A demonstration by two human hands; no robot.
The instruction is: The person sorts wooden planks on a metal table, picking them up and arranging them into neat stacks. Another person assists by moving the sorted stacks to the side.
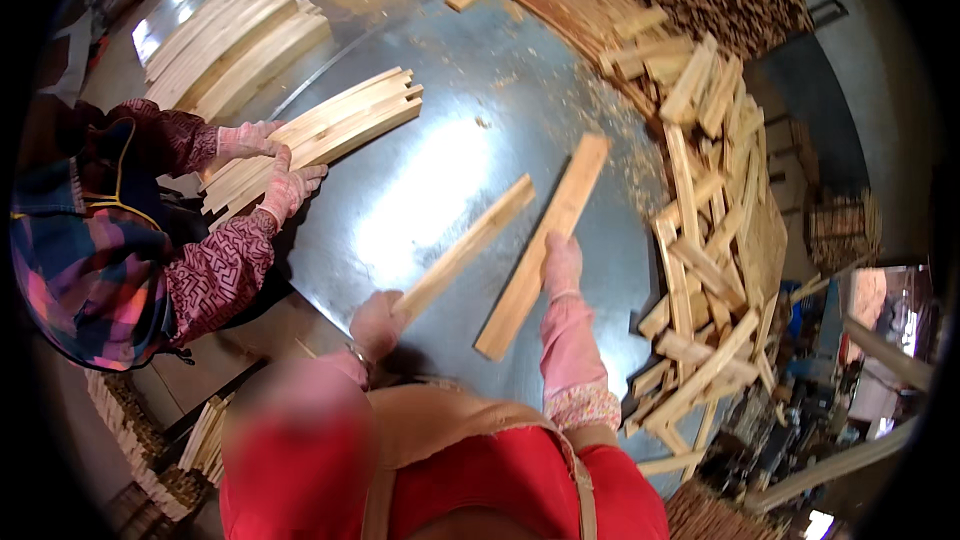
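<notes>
Currently, from my head view, my left grip (377, 327) is clamping the near end of a narrow, pale strip (475, 242), and my right grip (563, 262) is clamping a wider, honey-brown board (530, 266) around its middle. Both pieces are slanting up and to the right, apart from each other, over the table (395, 165). Its grey metal top is glaring under the light, with shavings (630, 155) lying scattered at the far right. A jumbled heap of wood pieces (705, 270) is lining the right side; leftward, a co-worker's hands (290, 187) are touching a bundle of pale strips (350, 115).
</notes>
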